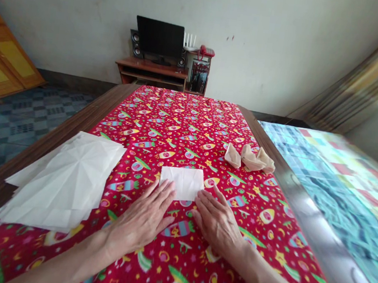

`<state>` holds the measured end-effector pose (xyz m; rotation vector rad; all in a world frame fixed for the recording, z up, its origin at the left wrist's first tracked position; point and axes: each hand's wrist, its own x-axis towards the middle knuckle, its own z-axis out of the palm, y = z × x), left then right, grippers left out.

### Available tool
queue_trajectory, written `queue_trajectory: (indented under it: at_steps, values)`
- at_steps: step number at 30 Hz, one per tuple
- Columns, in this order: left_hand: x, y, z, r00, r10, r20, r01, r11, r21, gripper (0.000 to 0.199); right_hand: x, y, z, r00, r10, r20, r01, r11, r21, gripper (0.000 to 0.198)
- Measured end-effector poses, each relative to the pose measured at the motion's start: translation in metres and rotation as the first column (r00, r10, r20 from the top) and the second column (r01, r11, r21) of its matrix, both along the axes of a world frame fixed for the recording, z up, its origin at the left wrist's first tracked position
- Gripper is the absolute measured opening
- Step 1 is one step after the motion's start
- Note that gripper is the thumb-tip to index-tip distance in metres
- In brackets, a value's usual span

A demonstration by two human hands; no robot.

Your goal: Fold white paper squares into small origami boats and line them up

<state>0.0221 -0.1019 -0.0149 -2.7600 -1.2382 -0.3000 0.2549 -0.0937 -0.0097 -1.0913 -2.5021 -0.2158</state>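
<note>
A small folded sheet of white paper [188, 183] lies flat on the red patterned cloth [183, 131], with faint creases across it. My left hand [147, 212] rests palm down, fingers stretched, its fingertips over the paper's left edge. At the paper's lower right corner, my right hand [217, 218] also lies flat with its fingers out, the tips touching or just beside the edge. A stack of creased white paper sheets [67, 177] spreads to the left of my left hand. Folded beige paper shapes [254, 158] sit beyond my right hand.
The cloth covers a brown wooden table [85, 117]. Behind it, a desk [151, 67] carries a monitor [159, 39], speakers and a red telephone [207, 51]. A bed with a colourful cover [335, 187] stands at the right, a yellow cabinet [8, 55] at the far left.
</note>
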Motion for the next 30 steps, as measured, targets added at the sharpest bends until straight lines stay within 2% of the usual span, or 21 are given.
queue_trajectory:
  at_steps: [6, 10, 13, 18, 22, 24, 26, 28, 30]
  values:
    - [0.026, 0.032, -0.003, 0.997, -0.035, 0.071, 0.036, 0.999, -0.019, 0.053, -0.019, 0.030, -0.002, 1.000, -0.021, -0.007, 0.021, 0.999, -0.040, 0.028]
    - [0.030, 0.047, -0.005, 0.996, -0.022, 0.084, 0.024, 0.999, -0.021, 0.055, -0.012, 0.044, -0.014, 0.998, -0.020, 0.067, 0.026, 0.996, -0.086, 0.051]
    - [0.024, 0.051, -0.006, 0.996, -0.002, 0.087, 0.005, 1.000, -0.026, 0.058, -0.003, 0.049, -0.017, 0.995, -0.033, 0.091, 0.044, 0.991, -0.127, 0.054]
    - [0.002, 0.052, -0.007, 0.997, 0.052, 0.061, -0.053, 0.998, 0.014, 0.059, 0.008, 0.049, -0.009, 0.987, -0.100, 0.124, 0.121, 0.978, -0.173, 0.052]
    - [-0.015, 0.046, -0.009, 0.998, 0.037, 0.046, -0.039, 0.998, 0.044, 0.060, 0.003, 0.038, -0.007, 0.976, -0.194, 0.103, 0.206, 0.971, -0.120, 0.048]
    - [-0.019, 0.044, -0.012, 0.999, 0.029, 0.044, -0.031, 0.999, 0.042, 0.064, -0.006, 0.028, -0.007, 0.985, -0.163, 0.064, 0.166, 0.985, -0.049, 0.044]
    - [-0.020, 0.043, -0.015, 0.998, 0.029, 0.059, -0.031, 0.999, 0.031, 0.067, -0.017, 0.019, -0.006, 0.998, -0.001, 0.060, 0.001, 1.000, 0.010, 0.039]
    - [-0.019, 0.043, -0.018, 0.995, 0.045, 0.092, -0.047, 0.999, 0.021, 0.067, -0.028, 0.013, -0.003, 0.994, 0.080, 0.077, -0.081, 0.997, 0.002, 0.032]
    - [-0.016, 0.044, -0.018, 0.992, 0.048, 0.119, -0.053, 0.998, 0.034, 0.061, -0.037, 0.012, 0.001, 0.989, 0.095, 0.116, -0.092, 0.995, -0.026, 0.027]
